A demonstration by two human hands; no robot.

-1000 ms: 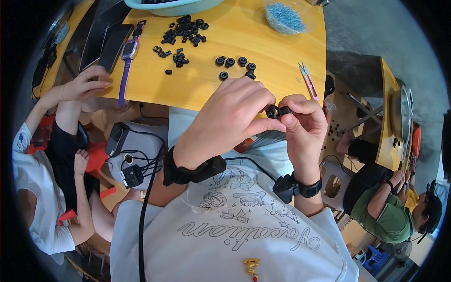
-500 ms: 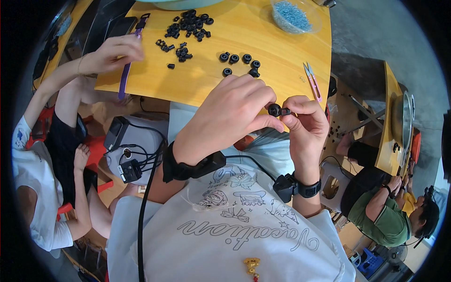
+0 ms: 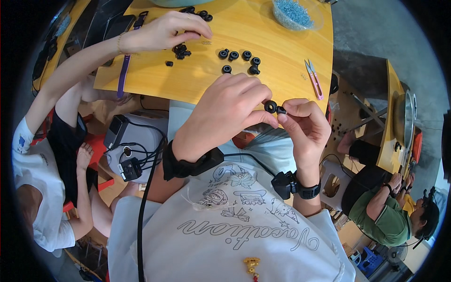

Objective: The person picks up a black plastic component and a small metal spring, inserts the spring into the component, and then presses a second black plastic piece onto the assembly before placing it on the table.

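Observation:
Between my hands is a round black part (image 3: 270,106) with a hole through its middle. My left hand (image 3: 230,107) pinches this ring-like part between thumb and fingers. My right hand (image 3: 306,123) is closed on a small black plastic piece (image 3: 281,110) right beside it; I cannot tell whether the two are joined. Beyond my left hand, several round black parts (image 3: 234,56) of the same look lie on the yellow wooden table (image 3: 277,61). Farther left are small loose black pieces (image 3: 180,50), partly covered by a co-worker's hand (image 3: 181,30).
Pink-handled thread snips (image 3: 314,81) lie near the table's right edge. A clear bowl of blue bits (image 3: 295,16) stands at the back right. A purple strap (image 3: 124,77) crosses the left side. A black cable (image 3: 143,221) runs past my left arm. Another person (image 3: 380,211) sits at right.
The round part has turned, so its hole now faces up toward me. The co-worker's hand has moved right, from the purple strap to over the loose black pieces.

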